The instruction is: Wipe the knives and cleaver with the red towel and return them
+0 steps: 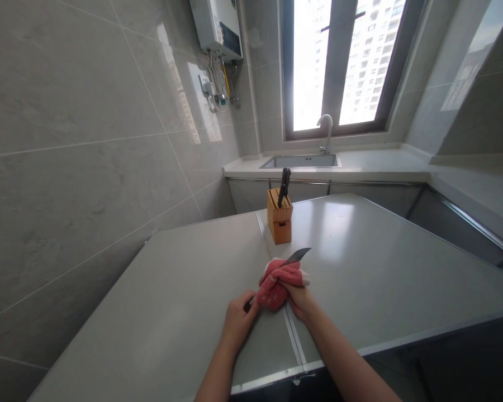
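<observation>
My left hand (pixel 240 314) is closed around the dark handle of a knife (pixel 298 255). The blade points away to the upper right, and its tip shows beyond a red cloth (pixel 279 282) with white edges. My right hand (pixel 298 298) is closed on the cloth, which is folded over the middle of the blade; some of its fingers are hidden beneath it. Just beyond the cloth stands a wooden knife block (pixel 280 218) with black-handled tools (pixel 284 187) upright in its slots.
The pale folding table (pixel 184 279) has a metal seam down its middle. Behind it, a white counter (pixel 373 162) holds a sink (pixel 299 162) with a faucet (pixel 327 134). A metal rail (pixel 473 215) runs along the counter front. A water heater (pixel 218 28) hangs on the tiled wall.
</observation>
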A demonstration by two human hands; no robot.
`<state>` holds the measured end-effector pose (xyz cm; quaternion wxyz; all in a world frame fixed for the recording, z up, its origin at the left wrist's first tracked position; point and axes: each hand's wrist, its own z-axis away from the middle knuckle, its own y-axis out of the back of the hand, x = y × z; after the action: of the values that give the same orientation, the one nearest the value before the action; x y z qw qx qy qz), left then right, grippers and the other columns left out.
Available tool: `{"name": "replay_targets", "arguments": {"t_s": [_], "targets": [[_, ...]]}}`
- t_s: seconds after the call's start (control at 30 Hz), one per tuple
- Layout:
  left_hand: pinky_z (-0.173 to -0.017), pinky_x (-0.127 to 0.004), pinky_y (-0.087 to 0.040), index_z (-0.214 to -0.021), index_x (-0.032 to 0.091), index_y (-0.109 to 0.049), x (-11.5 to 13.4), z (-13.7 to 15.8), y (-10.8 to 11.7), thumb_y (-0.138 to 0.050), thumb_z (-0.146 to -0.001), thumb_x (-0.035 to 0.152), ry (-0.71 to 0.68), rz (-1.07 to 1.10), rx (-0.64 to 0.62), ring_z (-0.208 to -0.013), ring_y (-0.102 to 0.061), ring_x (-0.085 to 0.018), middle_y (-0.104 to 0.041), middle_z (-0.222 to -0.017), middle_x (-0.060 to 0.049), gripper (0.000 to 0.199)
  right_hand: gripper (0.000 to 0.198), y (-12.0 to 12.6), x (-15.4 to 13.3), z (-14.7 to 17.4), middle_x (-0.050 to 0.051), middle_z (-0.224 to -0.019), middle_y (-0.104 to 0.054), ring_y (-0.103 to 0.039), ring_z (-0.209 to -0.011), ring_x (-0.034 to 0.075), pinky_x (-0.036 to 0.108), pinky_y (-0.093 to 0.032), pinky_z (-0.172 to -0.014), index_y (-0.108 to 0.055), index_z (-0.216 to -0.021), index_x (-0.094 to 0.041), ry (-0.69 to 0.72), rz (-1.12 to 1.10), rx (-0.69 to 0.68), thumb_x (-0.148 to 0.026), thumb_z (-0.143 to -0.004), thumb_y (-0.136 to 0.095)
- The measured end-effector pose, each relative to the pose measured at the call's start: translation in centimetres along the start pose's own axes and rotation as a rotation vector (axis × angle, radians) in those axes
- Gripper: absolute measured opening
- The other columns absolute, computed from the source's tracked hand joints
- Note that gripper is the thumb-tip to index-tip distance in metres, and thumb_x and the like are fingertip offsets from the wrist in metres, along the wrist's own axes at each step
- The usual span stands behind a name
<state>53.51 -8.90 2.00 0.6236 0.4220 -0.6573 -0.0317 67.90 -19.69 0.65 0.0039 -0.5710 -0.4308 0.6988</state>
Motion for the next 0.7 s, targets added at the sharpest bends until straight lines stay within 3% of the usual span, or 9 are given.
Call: {"name": "replay_targets", "arguments": {"t_s": [0.1,0.3,0.43,0.7], "targets": [[-0.063,-0.023,-0.038,-0.081,0.014,-0.068,-0.2,0.0,0.0,-0.047,-0.087,0.045,-0.006,-0.013,0.005,-0.064,-0.05,-0.014,-0.062,-0.069,-0.001,0.038,0.034,0.1,-0.3,-0.3,0.001,-0.083,-0.072,-0.066,-0.078,0.021,0.036,-0.053,-0.08,-0.068,-0.082,-0.02,-0.026,-0.079,0.088,-0.026,-0.052,-0.083],[-0.058,-0.022,-0.033,-0.073,0.014,-0.066,-0.6,0.0,-0.1,-0.05,-0.085,0.045,0.001,-0.011,0.007,-0.059,-0.045,-0.013,-0.054,-0.062,0.001,0.037,0.023,0.5,-1.3,-0.8,0.001,-0.087,-0.072,-0.066,-0.083,0.018,0.03,-0.053,-0.079,-0.069,-0.083,-0.02,0.04,-0.2,0.075,-0.025,-0.063,-0.078],[-0.057,-0.022,-0.032,-0.073,0.014,-0.066,-0.6,0.0,-0.1,-0.051,-0.085,0.044,0.003,-0.019,0.004,-0.059,-0.045,-0.012,-0.054,-0.062,0.001,0.036,0.027,1.0,-1.7,-1.4,-0.001,-0.091,-0.072,-0.065,-0.086,0.016,0.027,-0.053,-0.081,-0.069,-0.087,-0.021,0.045,-0.284,0.167,-0.027,-0.062,-0.079],[-0.056,-0.022,-0.031,-0.071,0.014,-0.063,-0.9,0.0,0.1,-0.05,-0.085,0.047,0.043,0.007,0.055,-0.058,-0.042,-0.012,-0.048,-0.058,0.003,0.038,0.035,1.5,-1.3,-1.9,0.0,-0.097,-0.071,-0.065,-0.092,0.017,0.028,-0.054,-0.084,-0.068,-0.092,-0.021,0.024,-0.281,0.192,-0.035,-0.062,-0.079]]}}
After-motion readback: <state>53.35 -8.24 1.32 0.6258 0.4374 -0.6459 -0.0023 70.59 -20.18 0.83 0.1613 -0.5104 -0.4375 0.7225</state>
